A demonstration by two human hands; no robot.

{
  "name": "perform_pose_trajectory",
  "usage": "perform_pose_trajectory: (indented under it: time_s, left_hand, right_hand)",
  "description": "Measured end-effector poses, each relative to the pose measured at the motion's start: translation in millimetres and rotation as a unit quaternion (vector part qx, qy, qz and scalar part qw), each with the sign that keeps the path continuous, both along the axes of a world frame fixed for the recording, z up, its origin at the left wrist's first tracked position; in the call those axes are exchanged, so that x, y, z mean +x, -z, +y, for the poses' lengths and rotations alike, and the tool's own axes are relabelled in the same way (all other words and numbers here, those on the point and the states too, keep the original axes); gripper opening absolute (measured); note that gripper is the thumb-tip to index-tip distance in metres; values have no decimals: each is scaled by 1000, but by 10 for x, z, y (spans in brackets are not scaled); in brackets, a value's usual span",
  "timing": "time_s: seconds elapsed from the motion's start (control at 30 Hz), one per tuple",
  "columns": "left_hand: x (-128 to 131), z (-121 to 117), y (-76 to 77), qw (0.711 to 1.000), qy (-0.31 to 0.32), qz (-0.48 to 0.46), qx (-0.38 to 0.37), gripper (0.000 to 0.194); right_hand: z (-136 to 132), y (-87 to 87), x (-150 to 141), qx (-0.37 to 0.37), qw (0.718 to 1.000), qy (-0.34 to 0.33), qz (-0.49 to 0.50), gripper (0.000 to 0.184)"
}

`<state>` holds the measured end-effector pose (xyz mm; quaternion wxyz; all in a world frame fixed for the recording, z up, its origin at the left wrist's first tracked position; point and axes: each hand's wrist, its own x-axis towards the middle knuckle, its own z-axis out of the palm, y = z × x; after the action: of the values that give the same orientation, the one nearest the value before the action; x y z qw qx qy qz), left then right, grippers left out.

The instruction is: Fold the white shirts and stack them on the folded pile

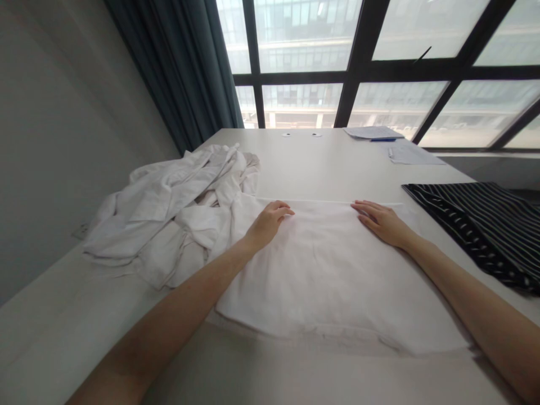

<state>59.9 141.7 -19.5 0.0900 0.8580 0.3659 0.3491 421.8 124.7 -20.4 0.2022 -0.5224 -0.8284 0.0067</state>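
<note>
A white cloth (pixel 333 264) lies spread in front of me, its far edge a straight fold and its near edge uneven and wrinkled. My left hand (pixel 269 224) rests on the far left part of the cloth, fingers extended and slightly bent along the fold. Toward the right end of that fold, my right hand (pixel 382 222) lies palm down with its fingers a little apart. Neither hand lifts the fabric. Beside my left arm, a loose heap of white cloth (pixel 169 197) touches the spread piece.
The white table (pixel 304 163) reaches back to the window (pixel 304 39). Papers (pixel 373 133) and a blue pen (pixel 383 140) lie at its far right. A black striped cloth (pixel 485 219) hangs over the right side. A dark blue curtain (pixel 185 62) hangs at the back left.
</note>
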Motion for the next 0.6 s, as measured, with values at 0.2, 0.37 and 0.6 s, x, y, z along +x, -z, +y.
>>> perform_pose_trajectory:
  time_s: [0.2, 0.37, 0.6]
  left_hand:
    - [12, 3, 26, 999, -3, 32, -6, 39]
    - [25, -27, 28, 996, 0, 90, -25, 34]
    - [66, -110, -95, 965, -26, 247, -77, 45]
  right_hand:
    - [4, 8, 6, 2, 1000, 0, -1, 45]
    - [1, -1, 8, 2, 1000, -2, 2, 45]
    - [17, 54, 19, -12, 999, 14, -34, 49]
